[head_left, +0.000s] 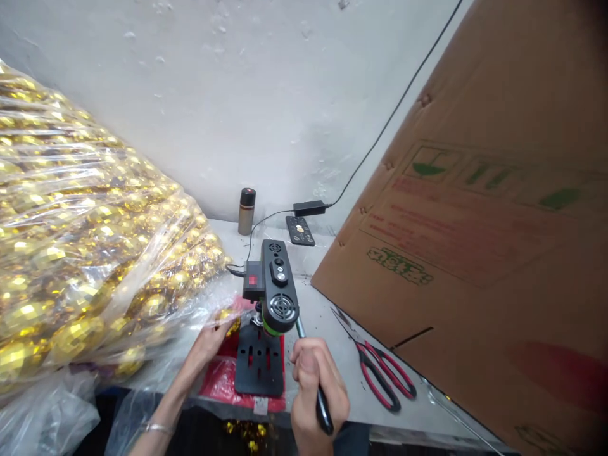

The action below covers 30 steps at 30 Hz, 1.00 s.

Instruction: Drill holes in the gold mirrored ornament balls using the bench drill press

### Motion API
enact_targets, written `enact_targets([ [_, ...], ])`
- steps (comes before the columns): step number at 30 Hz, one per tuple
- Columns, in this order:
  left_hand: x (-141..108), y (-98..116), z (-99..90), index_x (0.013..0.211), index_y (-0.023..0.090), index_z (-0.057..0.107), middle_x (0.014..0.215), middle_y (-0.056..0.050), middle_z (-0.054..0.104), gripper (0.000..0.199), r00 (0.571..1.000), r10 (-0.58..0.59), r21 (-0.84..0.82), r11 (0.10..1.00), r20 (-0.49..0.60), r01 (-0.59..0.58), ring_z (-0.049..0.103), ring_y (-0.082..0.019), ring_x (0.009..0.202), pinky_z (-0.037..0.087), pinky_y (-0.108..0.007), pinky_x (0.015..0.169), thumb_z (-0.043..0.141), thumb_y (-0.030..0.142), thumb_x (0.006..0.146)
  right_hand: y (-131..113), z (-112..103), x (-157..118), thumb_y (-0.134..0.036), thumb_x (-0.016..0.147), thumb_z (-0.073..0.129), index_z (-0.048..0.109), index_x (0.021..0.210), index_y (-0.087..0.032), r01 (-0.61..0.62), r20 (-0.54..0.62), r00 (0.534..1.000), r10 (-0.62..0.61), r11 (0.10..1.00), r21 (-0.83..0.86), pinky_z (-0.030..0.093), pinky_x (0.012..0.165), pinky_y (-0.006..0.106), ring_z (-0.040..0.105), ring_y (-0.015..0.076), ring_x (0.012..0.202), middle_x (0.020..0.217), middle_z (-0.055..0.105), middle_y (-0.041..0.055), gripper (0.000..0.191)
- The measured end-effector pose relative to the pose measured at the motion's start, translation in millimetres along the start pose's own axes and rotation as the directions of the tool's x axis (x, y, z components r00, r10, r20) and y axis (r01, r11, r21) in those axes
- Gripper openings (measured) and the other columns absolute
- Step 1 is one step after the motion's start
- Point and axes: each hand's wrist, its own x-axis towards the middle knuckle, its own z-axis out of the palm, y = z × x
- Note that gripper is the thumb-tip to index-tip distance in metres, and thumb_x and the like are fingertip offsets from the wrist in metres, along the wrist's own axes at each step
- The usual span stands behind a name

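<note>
A small black machine with two round grilles on top stands on a slotted black base plate. To its left, my left hand is closed around a gold faceted ball, its fingertips partly hidden under clear plastic. My right hand is wrapped round the black handle of a metal rod, whose thin shaft runs up beside the machine. I cannot make out where the rod's far end meets the machine. Red plastic lies beneath the base plate.
Gold balls in a large clear plastic bag fill the left. A cardboard box leans in at right, with red-and-black scissors before it. Behind stand a small bottle, a power adapter with cord and a phone.
</note>
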Motion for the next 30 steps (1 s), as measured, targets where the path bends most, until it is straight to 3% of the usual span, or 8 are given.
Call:
enact_targets([
  [2, -17, -2, 6.8, 0.117, 0.017, 0.074, 0.117, -0.011, 0.081, 0.061, 0.998, -0.051, -0.063, 0.997, 0.038, 0.053, 0.074, -0.032, 0.114, 0.06, -0.045, 0.1, 0.052, 0.07, 0.097, -2, 1, 0, -0.007, 0.105, 0.043, 0.05, 0.082, -0.023, 0.0, -0.015, 1.0, 0.0, 1.0, 0.003, 0.039, 0.054, 0.023, 0.052, 0.0099, 0.062, 0.072, 0.052, -0.0033, 0.029],
  [6, -37, 1, 19.4, 0.132, 0.021, 0.065, 0.111, -0.008, 0.081, 0.065, 0.976, -0.152, -0.094, 0.981, 0.156, 0.168, 0.077, -0.029, 0.095, 0.064, -0.04, 0.078, 0.046, 0.072, 0.097, -3, -1, 1, -0.008, 0.105, 0.043, 0.051, 0.083, -0.023, -0.004, 0.003, 1.0, 0.004, 1.0, -0.001, 0.041, 0.054, 0.022, 0.052, 0.0098, 0.062, 0.073, 0.052, -0.0033, 0.028],
  [10, -40, 3, 25.5, 0.134, 0.022, 0.064, 0.128, -0.011, 0.077, 0.057, 0.992, -0.038, 0.06, 0.998, 0.119, 0.031, 0.073, -0.032, 0.117, 0.058, -0.048, 0.102, 0.059, 0.063, 0.094, -3, -2, 2, -0.009, 0.105, 0.044, 0.052, 0.083, -0.023, 0.005, 0.011, 1.0, -0.005, 1.0, -0.027, 0.041, 0.054, 0.022, 0.052, 0.0096, 0.06, 0.073, 0.053, -0.0034, 0.028],
  [12, -41, 3, 28.8, 0.135, 0.023, 0.063, 0.132, -0.012, 0.075, 0.055, 0.995, 0.02, 0.117, 0.993, 0.093, -0.031, 0.072, -0.034, 0.122, 0.056, -0.052, 0.107, 0.064, 0.057, 0.092, -4, -2, 3, -0.01, 0.105, 0.043, 0.052, 0.083, -0.023, 0.012, 0.008, 1.0, -0.011, 0.999, -0.03, 0.041, 0.053, 0.021, 0.052, 0.0097, 0.06, 0.073, 0.053, -0.0034, 0.027],
  [19, -48, 2, 46.6, 0.136, 0.022, 0.061, 0.128, -0.014, 0.077, 0.052, 0.977, 0.212, 0.18, 0.961, 0.017, -0.211, 0.074, -0.035, 0.116, 0.061, -0.052, 0.1, 0.071, 0.043, 0.089, -6, -3, 2, -0.011, 0.106, 0.043, 0.052, 0.085, -0.023, 0.025, 0.019, 1.0, -0.025, 0.999, -0.029, 0.044, 0.057, 0.019, 0.054, 0.0083, 0.062, 0.074, 0.054, -0.0043, 0.026],
  [27, -56, -3, 48.4, 0.132, 0.022, 0.063, 0.125, -0.015, 0.075, 0.046, 0.94, 0.326, 0.233, 0.911, 0.098, -0.341, 0.073, -0.035, 0.115, 0.062, -0.051, 0.097, 0.071, 0.031, 0.088, -4, -5, -1, -0.012, 0.107, 0.042, 0.052, 0.086, -0.023, 0.008, 0.027, 1.0, -0.006, 0.998, -0.064, 0.042, 0.054, 0.019, 0.049, 0.0073, 0.057, 0.074, 0.055, -0.0048, 0.026],
  [30, -55, -2, 52.3, 0.133, 0.022, 0.064, 0.124, -0.015, 0.074, 0.047, 0.943, 0.316, 0.28, 0.901, 0.099, -0.332, 0.073, -0.035, 0.113, 0.062, -0.051, 0.094, 0.073, 0.03, 0.087, -5, -4, -1, -0.012, 0.107, 0.043, 0.051, 0.085, -0.023, 0.002, 0.026, 1.0, 0.0, 0.999, -0.052, 0.043, 0.055, 0.019, 0.052, 0.0074, 0.06, 0.075, 0.055, -0.0047, 0.026],
])
